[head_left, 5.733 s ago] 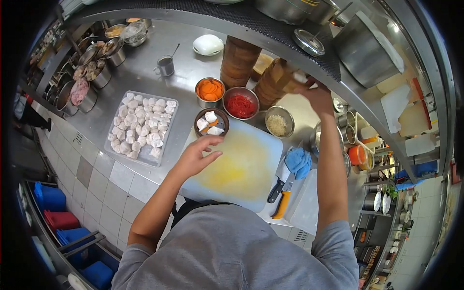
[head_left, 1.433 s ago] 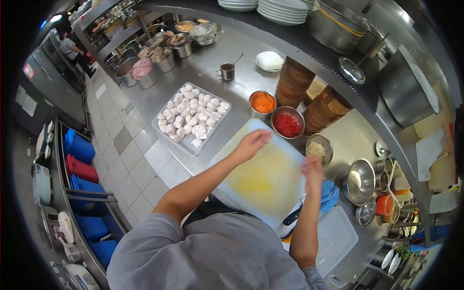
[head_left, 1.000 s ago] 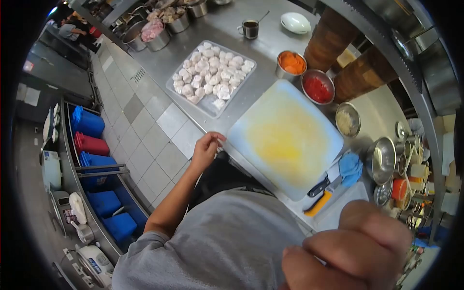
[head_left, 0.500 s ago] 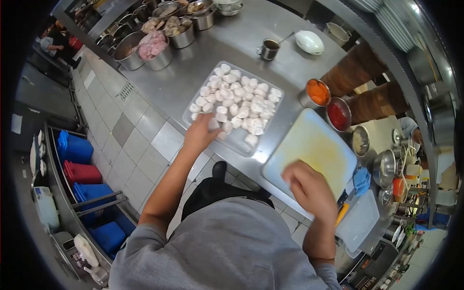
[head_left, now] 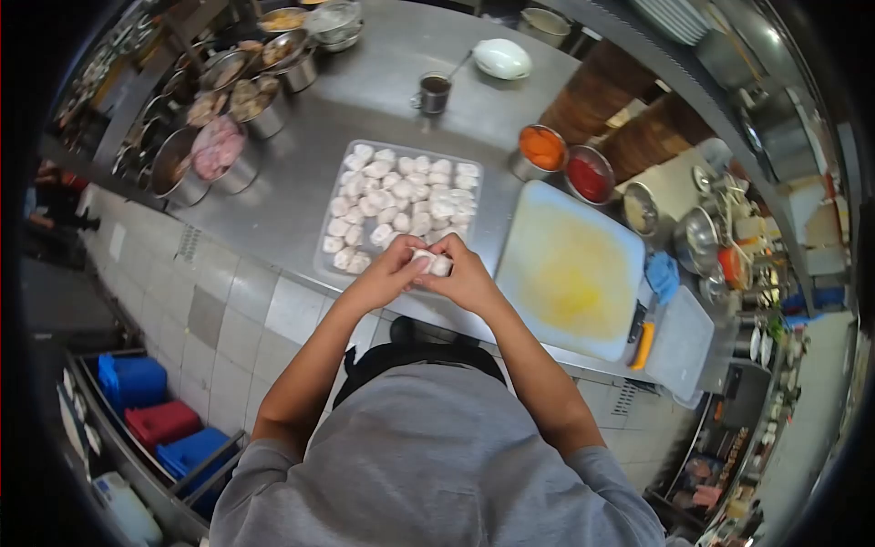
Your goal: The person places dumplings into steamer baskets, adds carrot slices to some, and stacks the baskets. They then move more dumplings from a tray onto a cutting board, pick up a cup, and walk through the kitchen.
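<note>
A clear plastic tray (head_left: 321, 251) full of white dough-like pieces (head_left: 401, 187) lies on the steel counter. Over its near edge my left hand (head_left: 390, 273) and my right hand (head_left: 465, 276) meet, fingers closed around a white piece (head_left: 434, 263) between them. Each hand touches it from its own side. To the right is a white cutting board (head_left: 570, 273) with a yellow stain. A knife with an orange handle (head_left: 643, 346) rests at the board's right edge.
Metal bowls hold orange (head_left: 541, 148) and red (head_left: 589, 175) food beyond the board. A pot of pink meat (head_left: 219, 150) stands at the counter's left. A metal cup (head_left: 433, 94) and a white dish (head_left: 502, 58) sit at the back. Blue cloth (head_left: 663, 275) lies right of the board.
My right hand has moved left from above the cutting board to meet my left hand. Both now hold a white piece at the tray's near edge. The head view has shifted.
</note>
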`<action>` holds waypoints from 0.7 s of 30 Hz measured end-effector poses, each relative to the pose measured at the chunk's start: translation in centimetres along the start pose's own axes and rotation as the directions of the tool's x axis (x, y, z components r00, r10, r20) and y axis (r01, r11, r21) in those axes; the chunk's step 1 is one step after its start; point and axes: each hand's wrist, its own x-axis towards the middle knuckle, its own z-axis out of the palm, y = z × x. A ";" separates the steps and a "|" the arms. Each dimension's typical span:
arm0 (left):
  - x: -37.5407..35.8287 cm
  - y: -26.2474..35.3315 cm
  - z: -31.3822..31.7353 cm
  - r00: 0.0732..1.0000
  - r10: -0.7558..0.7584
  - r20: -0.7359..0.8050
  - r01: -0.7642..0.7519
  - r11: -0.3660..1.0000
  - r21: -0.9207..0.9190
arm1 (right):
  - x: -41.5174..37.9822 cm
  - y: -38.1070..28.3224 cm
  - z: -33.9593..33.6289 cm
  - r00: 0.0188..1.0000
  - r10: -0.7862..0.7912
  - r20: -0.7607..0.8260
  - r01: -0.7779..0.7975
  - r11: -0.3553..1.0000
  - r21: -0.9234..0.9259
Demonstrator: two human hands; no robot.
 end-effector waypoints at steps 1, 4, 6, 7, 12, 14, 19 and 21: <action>-0.1 -0.3 0.1 0.999 -0.016 0.038 0.023 0.982 -0.187 | -0.3 0.3 -1.1 0.998 -0.019 -0.058 0.017 0.999 -0.037; 0.9 -2.6 0.0 0.977 0.134 -0.167 -0.145 0.988 -0.057 | -1.7 1.2 -7.2 0.827 -0.100 -0.553 0.082 0.995 -0.057; 1.3 -3.6 -0.2 0.941 0.161 -0.299 -0.151 0.987 0.056 | -3.5 -4.4 -12.2 0.633 -0.305 -0.712 0.283 0.947 -0.154; 1.5 -4.1 -0.3 0.880 0.312 -0.357 -0.229 0.939 0.256 | -4.1 -4.0 -13.7 0.635 -0.307 -0.709 0.280 0.947 -0.159; 1.8 -5.0 1.2 0.786 0.516 -0.340 -0.264 0.778 0.570 | -5.1 13.7 -10.5 0.949 -0.022 -0.315 -0.236 0.613 -0.754; 1.9 -5.8 1.7 0.773 0.524 -0.358 -0.165 0.711 0.684 | -5.7 14.1 -8.9 0.846 -0.289 -0.447 -0.203 0.602 -0.772; 2.9 -4.9 2.2 0.756 0.518 -0.400 -0.117 0.709 0.696 | -4.3 13.8 -10.7 0.884 -0.229 -0.408 -0.125 0.725 -0.678; 1.9 -5.2 2.6 0.758 0.507 -0.410 -0.085 0.700 0.709 | -5.0 13.5 -9.6 0.897 -0.186 -0.400 -0.124 0.764 -0.633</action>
